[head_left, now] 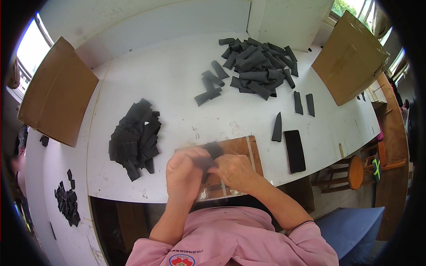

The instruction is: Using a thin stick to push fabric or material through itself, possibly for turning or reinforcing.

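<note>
My left hand [182, 175] and my right hand [235, 172] come together over a brown wooden board [254, 155] at the table's near edge. Between them they pinch a dark grey piece of soft sheet material [203, 163], somewhat blurred; its exact kind cannot be made out. Another dark piece [214, 149] shows just beyond the fingers, above the board. To the left lies a heap of flat dark grey pieces [133, 142]. Farther off, at the back right, is a bigger heap of similar pieces rolled or folded into tubes [257, 66].
A black phone [295, 151] lies right of the board, beside a pointed dark piece [277, 127]. Cardboard boxes stand at the left [60, 93] and right [350, 57]. Beyond the table's right edge is a wooden stool [355, 173]. More dark scraps [67, 204] lie on the left-hand surface.
</note>
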A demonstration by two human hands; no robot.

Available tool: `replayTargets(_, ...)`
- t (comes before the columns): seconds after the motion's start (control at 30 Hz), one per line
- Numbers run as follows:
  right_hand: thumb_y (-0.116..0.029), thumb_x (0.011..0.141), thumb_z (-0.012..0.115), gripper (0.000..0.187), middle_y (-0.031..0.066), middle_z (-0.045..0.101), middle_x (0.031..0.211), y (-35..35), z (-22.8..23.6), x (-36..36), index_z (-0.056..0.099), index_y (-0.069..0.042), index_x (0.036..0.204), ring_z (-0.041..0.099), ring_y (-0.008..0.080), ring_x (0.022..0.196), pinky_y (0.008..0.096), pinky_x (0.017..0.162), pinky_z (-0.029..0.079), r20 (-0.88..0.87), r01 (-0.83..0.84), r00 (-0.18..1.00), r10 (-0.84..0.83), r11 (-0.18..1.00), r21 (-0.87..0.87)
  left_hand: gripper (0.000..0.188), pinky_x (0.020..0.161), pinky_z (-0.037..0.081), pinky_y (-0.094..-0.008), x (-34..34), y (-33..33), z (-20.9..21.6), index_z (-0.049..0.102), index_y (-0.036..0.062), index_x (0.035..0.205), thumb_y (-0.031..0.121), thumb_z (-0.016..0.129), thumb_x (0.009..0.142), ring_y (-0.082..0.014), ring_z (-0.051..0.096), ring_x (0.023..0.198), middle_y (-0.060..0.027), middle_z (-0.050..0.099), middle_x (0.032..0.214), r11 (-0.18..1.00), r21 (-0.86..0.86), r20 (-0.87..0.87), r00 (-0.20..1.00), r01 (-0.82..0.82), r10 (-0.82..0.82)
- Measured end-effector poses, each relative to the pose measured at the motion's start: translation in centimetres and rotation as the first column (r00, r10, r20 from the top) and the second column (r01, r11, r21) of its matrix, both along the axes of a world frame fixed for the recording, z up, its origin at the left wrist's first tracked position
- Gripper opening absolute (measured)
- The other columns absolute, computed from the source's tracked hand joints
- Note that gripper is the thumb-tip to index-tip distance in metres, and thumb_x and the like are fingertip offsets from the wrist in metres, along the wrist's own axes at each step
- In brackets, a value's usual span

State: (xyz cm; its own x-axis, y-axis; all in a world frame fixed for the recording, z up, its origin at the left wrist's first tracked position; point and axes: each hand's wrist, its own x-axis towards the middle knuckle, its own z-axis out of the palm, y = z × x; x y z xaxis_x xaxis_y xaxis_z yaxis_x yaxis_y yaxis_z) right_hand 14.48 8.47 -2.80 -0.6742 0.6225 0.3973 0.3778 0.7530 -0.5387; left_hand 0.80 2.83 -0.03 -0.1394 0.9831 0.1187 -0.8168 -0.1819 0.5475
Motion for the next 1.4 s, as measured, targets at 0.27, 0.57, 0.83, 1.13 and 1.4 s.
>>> replayTargets(0.27, -0.033, 0.077, 0.056, 0.030, 0.0079, 0.054, 0.058, -0.2, 0.7, -0.1, 0.054, -0.006, 0.063, 0.055, 0.0253, 0.054, 0.0356, 0.046, 0.041, 0.046, 0.072, 0.996, -0.070, 0.997, -0.033, 0.007, 0.065, 0.039, -0.0199, -1.3, 0.7, 1.0, 0.058, -0.0028, 0.078, -0.004, 0.052, 0.075, -0.0086, 0.050, 0.070, -0.0034, 0.058, 0.076, 0.942, 0.130, -0.719, 0.625, -0.310, 0.304)
replayTargets(0.57, -0.039, 0.085, 0.046, 0.043, 0.0023, 0.049, 0.052, 8.2, 3.3, 0.6, 0.056, 0.002, 0.072, 0.045, 0.0074, 0.048, 0.0218, 0.044, 0.035, -0.342, 0.128, 0.887, -0.308, 0.879, -0.459, 0.024, 0.066, 0.044, -0.0299, -2.9, 2.7, -9.2, 0.057, -0.0010, 0.094, 0.011, 0.062, 0.074, -0.0224, 0.055, 0.074, -0.0143, 0.057, 0.084, 0.883, 0.033, -0.968, -0.234, -0.469, -0.088)
replayTargets(0.83, -0.025, 0.084, 0.050, 0.029, 0.0078, 0.053, 0.055, -2.8, -2.0, 2.9, 0.056, 0.003, 0.078, 0.049, 0.0140, 0.050, 0.0274, 0.049, 0.039, -0.144, 0.092, 0.939, -0.314, 0.630, -0.772, 0.008, 0.056, 0.041, -0.0291, -3.8, 3.8, -9.9, 0.059, -0.0014, 0.074, 0.006, 0.060, 0.072, -0.0159, 0.051, 0.057, -0.0073, 0.058, 0.065, 0.807, -0.198, -0.936, 0.352, -0.556, 0.012)
replayTargets(1.13, -0.008, 0.074, 0.062, 0.014, 0.0069, 0.055, 0.078, -6.9, -2.0, 0.4, 0.057, 0.001, 0.084, 0.053, 0.0140, 0.061, 0.0237, 0.053, 0.043, -0.277, -0.010, 0.945, -0.173, 0.832, -0.555, 0.012, 0.067, 0.047, -0.0349, -4.8, 0.5, -3.8, 0.054, 0.0025, 0.092, 0.008, 0.048, 0.083, -0.0193, 0.055, 0.073, -0.0086, 0.058, 0.084, 0.812, -0.573, 0.398, 0.904, 0.112, 0.157)
replayTargets(1.4, -0.004, 0.066, 0.067, 0.015, 0.0070, 0.047, 0.091, -7.8, -1.8, -1.5, 0.059, -0.002, 0.079, 0.052, 0.0177, 0.069, 0.0261, 0.054, 0.044, -0.406, 0.147, 0.884, -0.232, 0.962, -0.229, 0.033, 0.081, 0.042, -0.0347, -0.7, -6.0, -4.7, 0.047, -0.0020, 0.108, 0.010, 0.052, 0.078, -0.0248, 0.052, 0.094, -0.0136, 0.054, 0.104, 0.888, -0.412, 0.316, 0.946, 0.204, -0.071)
